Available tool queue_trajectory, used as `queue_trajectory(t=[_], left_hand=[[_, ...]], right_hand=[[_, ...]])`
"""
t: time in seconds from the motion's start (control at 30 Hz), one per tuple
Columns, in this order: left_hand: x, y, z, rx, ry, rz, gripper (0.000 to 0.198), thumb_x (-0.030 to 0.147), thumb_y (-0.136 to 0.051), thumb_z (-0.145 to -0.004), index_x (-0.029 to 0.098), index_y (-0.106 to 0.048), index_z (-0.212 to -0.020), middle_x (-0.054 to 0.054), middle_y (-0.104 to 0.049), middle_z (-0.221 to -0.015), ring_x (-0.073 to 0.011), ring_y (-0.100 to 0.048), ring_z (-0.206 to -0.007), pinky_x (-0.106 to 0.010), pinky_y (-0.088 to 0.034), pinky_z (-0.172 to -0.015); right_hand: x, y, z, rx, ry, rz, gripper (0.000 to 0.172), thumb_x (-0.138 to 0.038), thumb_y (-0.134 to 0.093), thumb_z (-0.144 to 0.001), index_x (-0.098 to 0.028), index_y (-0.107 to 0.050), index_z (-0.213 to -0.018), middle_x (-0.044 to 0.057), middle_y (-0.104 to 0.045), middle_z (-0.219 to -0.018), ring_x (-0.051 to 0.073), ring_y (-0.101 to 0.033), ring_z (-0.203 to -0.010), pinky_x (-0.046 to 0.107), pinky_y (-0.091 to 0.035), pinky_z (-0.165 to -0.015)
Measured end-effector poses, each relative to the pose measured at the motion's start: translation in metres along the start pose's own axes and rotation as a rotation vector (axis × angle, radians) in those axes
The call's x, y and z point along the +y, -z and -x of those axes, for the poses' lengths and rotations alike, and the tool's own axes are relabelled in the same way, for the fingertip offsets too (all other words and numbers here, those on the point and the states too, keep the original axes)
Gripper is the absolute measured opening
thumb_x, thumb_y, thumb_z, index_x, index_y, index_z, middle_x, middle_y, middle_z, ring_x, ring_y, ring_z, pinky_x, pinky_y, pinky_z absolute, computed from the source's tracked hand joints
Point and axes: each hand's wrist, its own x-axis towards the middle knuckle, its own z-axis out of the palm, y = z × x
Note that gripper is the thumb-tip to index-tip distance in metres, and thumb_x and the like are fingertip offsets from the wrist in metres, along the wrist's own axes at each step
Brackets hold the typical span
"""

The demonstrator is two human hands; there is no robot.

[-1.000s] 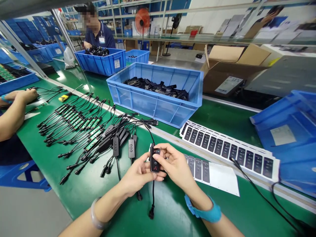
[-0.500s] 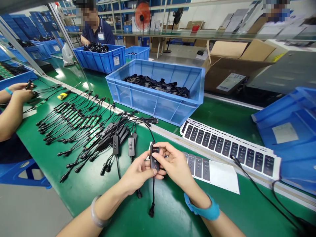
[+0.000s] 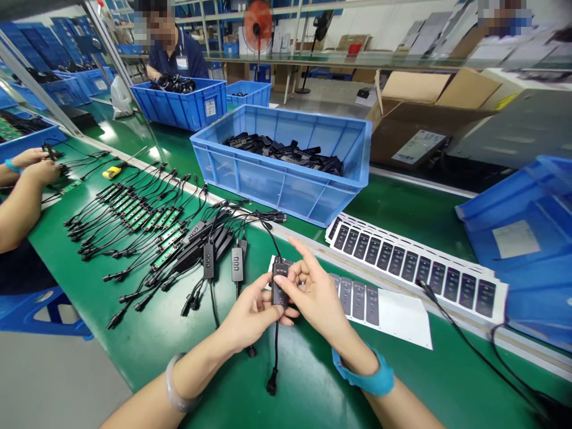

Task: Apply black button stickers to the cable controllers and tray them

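A small black inline controller box with a cable at each end is held upright over the green table. My left hand grips its lower end, thumb across the front and fingers behind. My right hand has its thumb pressed on the upper face, where a dark label with small red marks shows. Its index finger is raised, while the other fingers curl at the box's right edge. Behind my right hand lies a white label sheet with several dark labels. Left of my hands lie two black controllers, one controller nearer.
A blue bin of black controllers stands ahead. Rows of green circuit boards with cables lie left, beside a yellow-handled screwdriver. More label sheets are stacked right. A co-worker's hands work at far left; another person sits behind bins.
My right index finger has lifted off the controller's top and now points up. The right thumb stays on the face, and my left hand keeps its hold.
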Motion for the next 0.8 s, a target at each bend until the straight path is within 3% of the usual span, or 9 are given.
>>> queue_trajectory(t=[0.13,0.27,0.33,0.43,0.53,0.67,0.73,0.8], left_hand=[[0.003,-0.001,-0.001,0.001,-0.015,-0.018,0.062,0.031,-0.079,-0.071,0.013,-0.052,-0.124,-0.006,-0.069,-0.084,-0.0179,-0.069,-0.076,-0.027,-0.053,-0.065],[0.005,-0.001,-0.002,-0.025,-0.017,-0.046,0.053,0.030,-0.082,-0.067,0.012,-0.059,-0.112,-0.004,-0.067,-0.079,-0.0158,-0.066,-0.073,-0.023,-0.049,-0.060],[0.005,0.000,-0.002,-0.028,-0.008,-0.080,0.044,0.034,-0.081,-0.068,0.011,-0.062,-0.100,-0.004,-0.066,-0.074,-0.0137,-0.064,-0.067,-0.021,-0.047,-0.057],[0.002,0.000,-0.003,-0.040,0.009,-0.120,0.038,0.043,-0.077,-0.073,0.010,-0.063,-0.088,-0.005,-0.067,-0.070,-0.0106,-0.059,-0.057,-0.022,-0.044,-0.054],[-0.001,0.000,-0.005,-0.039,0.021,-0.096,0.043,0.047,-0.074,-0.075,0.010,-0.063,-0.093,-0.007,-0.068,-0.075,-0.0109,-0.059,-0.058,-0.021,-0.044,-0.051],[-0.008,0.002,-0.007,0.023,0.039,-0.022,0.049,0.057,-0.068,-0.077,0.012,-0.060,-0.094,-0.004,-0.066,-0.072,-0.0110,-0.060,-0.054,-0.021,-0.046,-0.048],[-0.011,0.003,-0.008,0.035,0.012,-0.026,0.048,0.060,-0.066,-0.077,0.013,-0.058,-0.087,-0.003,-0.064,-0.071,-0.0104,-0.059,-0.053,-0.020,-0.046,-0.046],[-0.013,0.003,-0.009,0.030,-0.018,-0.057,0.047,0.059,-0.067,-0.077,0.013,-0.057,-0.081,-0.002,-0.063,-0.069,-0.0095,-0.058,-0.051,-0.019,-0.046,-0.044]], right_hand=[[0.004,0.006,-0.004,0.010,-0.012,0.122,0.065,-0.037,-0.068,-0.077,-0.022,-0.044,-0.135,0.000,-0.055,-0.084,0.015,-0.052,-0.065,0.029,-0.050,-0.059],[0.006,0.005,-0.005,-0.168,-0.024,0.073,0.070,-0.035,-0.077,-0.068,-0.024,-0.048,-0.131,0.005,-0.060,-0.100,0.020,-0.059,-0.083,0.033,-0.051,-0.069],[0.006,0.002,-0.005,-0.218,-0.039,-0.012,0.060,-0.035,-0.074,-0.072,-0.023,-0.050,-0.125,0.003,-0.061,-0.093,0.018,-0.059,-0.077,0.031,-0.051,-0.067],[0.006,-0.003,-0.007,-0.183,-0.065,-0.109,0.031,-0.043,-0.062,-0.082,-0.020,-0.056,-0.102,-0.001,-0.059,-0.077,0.014,-0.056,-0.064,0.026,-0.048,-0.059],[0.007,-0.003,-0.010,-0.115,-0.109,-0.142,0.037,-0.053,-0.047,-0.090,-0.018,-0.059,-0.088,-0.001,-0.057,-0.068,0.013,-0.056,-0.059,0.024,-0.047,-0.053],[0.007,-0.002,-0.010,-0.161,-0.075,-0.183,0.037,-0.048,-0.051,-0.089,-0.018,-0.061,-0.108,0.005,-0.068,-0.084,0.016,-0.065,-0.071,0.026,-0.052,-0.059],[0.007,-0.003,-0.007,-0.208,-0.078,-0.176,0.042,-0.042,-0.056,-0.085,-0.019,-0.055,-0.120,0.008,-0.070,-0.096,0.013,-0.063,-0.058,0.026,-0.051,-0.051],[0.008,-0.006,-0.005,-0.231,-0.093,-0.150,0.043,-0.040,-0.056,-0.084,-0.019,-0.052,-0.121,0.010,-0.071,-0.101,0.009,-0.053,-0.040,0.026,-0.046,-0.041]])
